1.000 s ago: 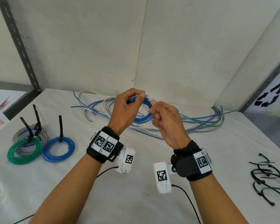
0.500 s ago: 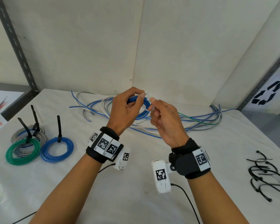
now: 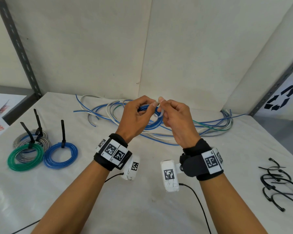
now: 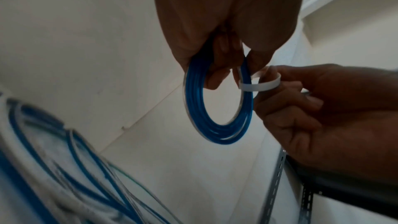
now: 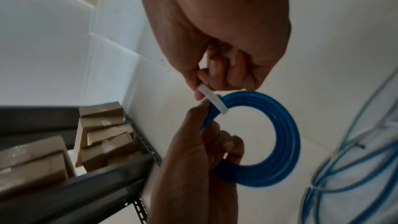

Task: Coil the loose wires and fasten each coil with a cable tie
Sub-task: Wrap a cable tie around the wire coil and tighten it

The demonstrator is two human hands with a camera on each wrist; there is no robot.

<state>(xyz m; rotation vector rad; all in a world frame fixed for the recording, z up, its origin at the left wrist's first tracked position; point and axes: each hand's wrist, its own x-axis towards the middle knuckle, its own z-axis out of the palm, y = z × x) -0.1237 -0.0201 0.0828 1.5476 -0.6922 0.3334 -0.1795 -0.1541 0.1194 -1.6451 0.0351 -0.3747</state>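
Observation:
My left hand (image 3: 139, 115) holds a small blue wire coil (image 3: 150, 123) (image 4: 217, 108) (image 5: 280, 135) up above the table, fingers curled through its ring. A white cable tie (image 4: 260, 83) (image 5: 212, 99) (image 3: 161, 113) loops round the coil's upper edge. My right hand (image 3: 174, 115) pinches that tie between thumb and fingers right beside the left fingertips. The tie's ends are hidden in the fingers. Behind the hands lies a pile of loose blue, white and green wires (image 3: 210, 125).
Three fastened coils, grey (image 3: 30, 142), green (image 3: 25, 157) and blue (image 3: 60, 156), lie at the left with black ties standing up. Several black cable ties (image 3: 277, 181) lie at the right. White panels wall the table's back; a metal shelf upright (image 3: 19, 46) stands left.
Both hands stay together at the coil. The right thumb has risen a little and the tie is bent further round the coil.

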